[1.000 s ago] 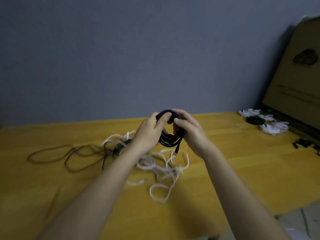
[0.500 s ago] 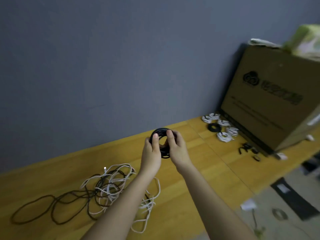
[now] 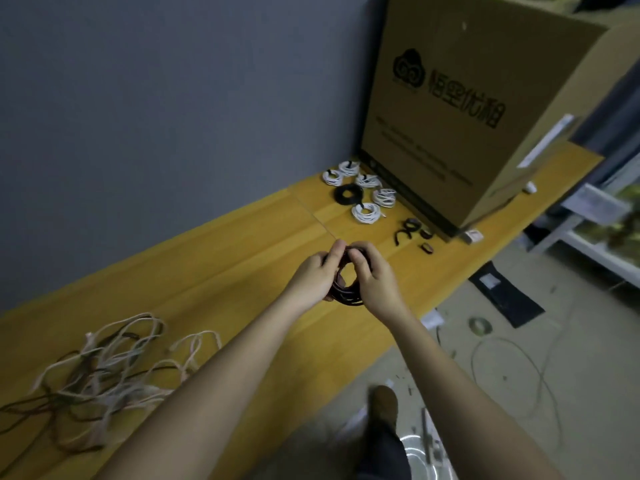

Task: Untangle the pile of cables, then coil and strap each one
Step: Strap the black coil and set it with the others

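Note:
Both my hands hold a coiled black cable [image 3: 347,296] above the yellow wooden table [image 3: 221,271]. My left hand [image 3: 317,277] grips the coil's left side and my right hand [image 3: 375,278] grips its right side, fingertips meeting at the top. A tangled pile of white and dark cables [image 3: 100,375] lies on the table at the lower left. Several coiled white cables [image 3: 365,212] and one coiled black cable [image 3: 348,195] lie at the table's far right end. A few loose black straps [image 3: 408,230] lie just in front of them.
A large cardboard box [image 3: 467,109] stands on the table's right end against the grey wall. The table's front edge runs diagonally; beyond it is a grey floor with loose wire [image 3: 512,358], debris and my shoe [image 3: 384,407].
The view has swung right and down, so the box and strapped coils sit nearer the centre. My hands with the black coil have moved right, toward the straps.

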